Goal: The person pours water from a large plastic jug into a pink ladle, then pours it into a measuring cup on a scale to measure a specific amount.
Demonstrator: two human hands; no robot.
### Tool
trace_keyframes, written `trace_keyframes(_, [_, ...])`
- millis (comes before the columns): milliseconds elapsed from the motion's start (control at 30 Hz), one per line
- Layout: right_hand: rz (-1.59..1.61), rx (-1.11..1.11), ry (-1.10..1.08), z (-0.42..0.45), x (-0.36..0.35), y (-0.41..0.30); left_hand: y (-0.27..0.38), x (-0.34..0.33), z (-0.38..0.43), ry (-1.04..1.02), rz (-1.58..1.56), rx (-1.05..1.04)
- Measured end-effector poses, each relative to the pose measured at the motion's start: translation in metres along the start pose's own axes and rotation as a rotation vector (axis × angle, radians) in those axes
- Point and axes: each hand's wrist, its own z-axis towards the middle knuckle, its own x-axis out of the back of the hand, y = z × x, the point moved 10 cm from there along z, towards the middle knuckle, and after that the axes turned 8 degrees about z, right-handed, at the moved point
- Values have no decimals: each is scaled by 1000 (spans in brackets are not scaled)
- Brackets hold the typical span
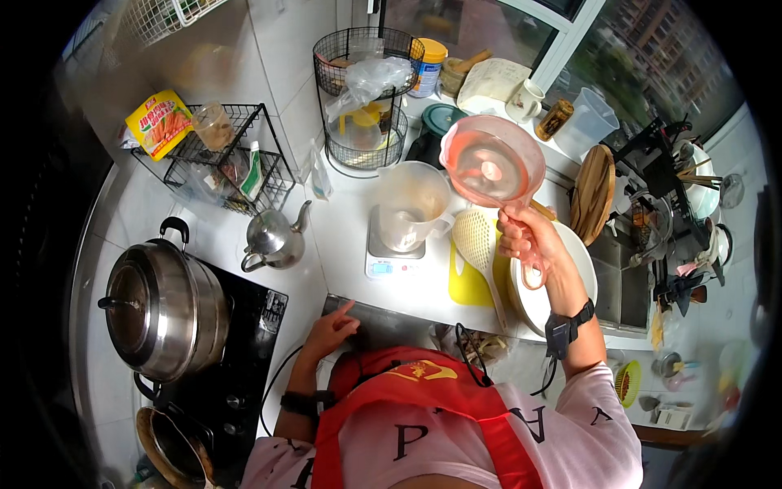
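My right hand (530,235) grips the handle of a translucent pink water scoop (455,150), which holds clear liquid. Below and to the left of the scoop, a translucent plastic measuring jug (406,211) stands on a white digital kitchen scale (396,268). A cream slotted skimmer (473,238) lies across a yellow cutting board (470,293). Partly under my right forearm is a large white basin (577,257). My left hand (333,330) hangs by the counter's front edge, index finger extended, with nothing held.
A lidded steel pot (198,312) sits on the black cooktop (256,342), near a wok (149,428). Behind are a small steel kettle (278,241), a black wire rack (269,137) and a tiered wire basket (400,131). The sink (617,293) lies right, beside a round wooden board (592,195).
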Motion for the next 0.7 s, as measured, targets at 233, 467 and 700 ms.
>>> trace_keyframes(233, [-111, 23, 45, 5, 2, -4, 8, -5, 0, -47, 48, 1])
trace_keyframes(467, [-207, 41, 94, 5, 2, -10, 3, -5, 2, -27, -2, -15])
trace_keyframes(700, [-241, 42, 118, 8, 9, -12, 6, -5, 5, -9, 38, -39])
